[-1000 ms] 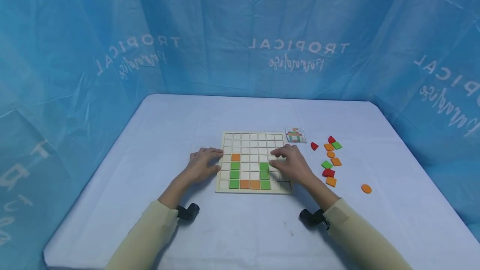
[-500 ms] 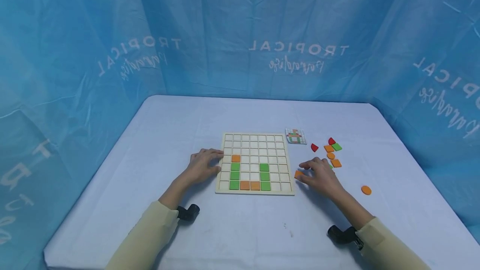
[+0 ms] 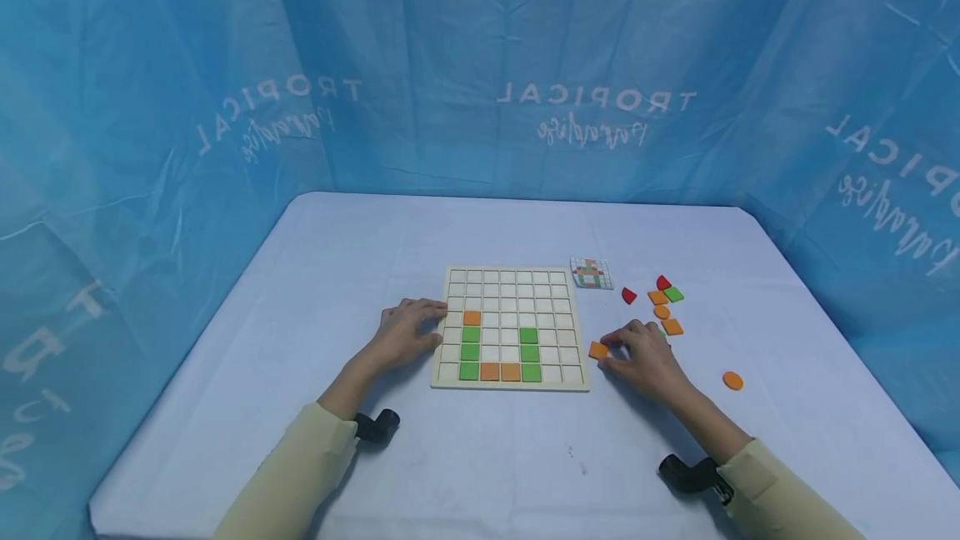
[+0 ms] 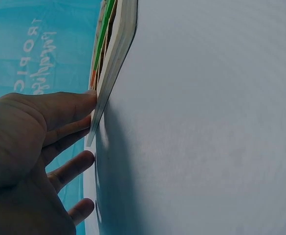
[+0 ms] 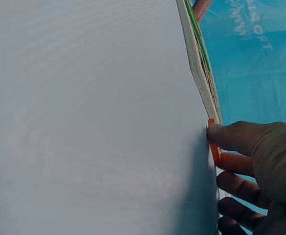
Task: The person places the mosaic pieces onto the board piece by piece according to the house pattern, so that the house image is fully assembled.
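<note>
A pale wooden grid board lies mid-table, holding green square tiles in two columns and a few orange square tiles. My left hand rests against the board's left edge, thumb and fingers touching its side without closing round it, as the left wrist view also shows. Just off the board's right edge, my right hand pinches a loose orange square tile between thumb and index finger. In the right wrist view the orange tile stands out under the thumb tip. That hand hides some table behind it.
A small pattern card lies by the board's upper right corner. Right of it are a red quarter piece and a loose group with orange tiles and a green piece. An orange round piece lies farther right.
My right hand has moved right, from above the board's right side to beside it, and an orange square tile now shows at its fingertips. My left hand stays in place.
</note>
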### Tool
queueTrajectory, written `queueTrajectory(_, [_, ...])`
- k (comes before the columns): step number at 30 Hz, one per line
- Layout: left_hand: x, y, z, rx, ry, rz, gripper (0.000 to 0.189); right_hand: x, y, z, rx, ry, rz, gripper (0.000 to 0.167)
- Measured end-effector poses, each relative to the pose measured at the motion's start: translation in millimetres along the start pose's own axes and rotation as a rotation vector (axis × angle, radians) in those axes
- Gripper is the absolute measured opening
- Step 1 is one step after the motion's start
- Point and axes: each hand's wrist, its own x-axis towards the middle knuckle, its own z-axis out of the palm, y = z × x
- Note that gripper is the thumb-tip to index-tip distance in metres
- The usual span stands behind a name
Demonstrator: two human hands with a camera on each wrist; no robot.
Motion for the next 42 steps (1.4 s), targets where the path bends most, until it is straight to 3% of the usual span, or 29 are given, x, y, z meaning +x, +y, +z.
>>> queueTrajectory(14, [-0.1, -1.0, -0.2, -0.004, 0.002, 0.011, 0.044, 2.0, -0.3, 0.5, -0.043, 0.002, -0.035, 0.023])
queueTrajectory(20, [-0.3, -0.7, -0.1, -0.013, -0.003, 0.003, 0.044, 4.8, -5.9, -2.7, 0.008, 0.001, -0.027, 0.024])
queueTrajectory(26, [0.1, -0.9, 0.7, -0.021, -0.001, 0.000, 0.044, 17.0, -27.7, -1.2, 0.086, -0.001, -0.067, 0.025])
queueTrajectory(32, [-0.1, -2.0, 1.5, -0.019, 0.000, 0.007, 0.044, 35.9, -58.3, 14.3, 0.101, -0.020, -0.105, 0.023])
queueTrajectory(42, [0.8, -3.5, 1.6, -0.014, -0.001, 0.008, 0.044, 73.5, -95.6, 42.2, 0.032, -0.063, -0.205, 0.020])
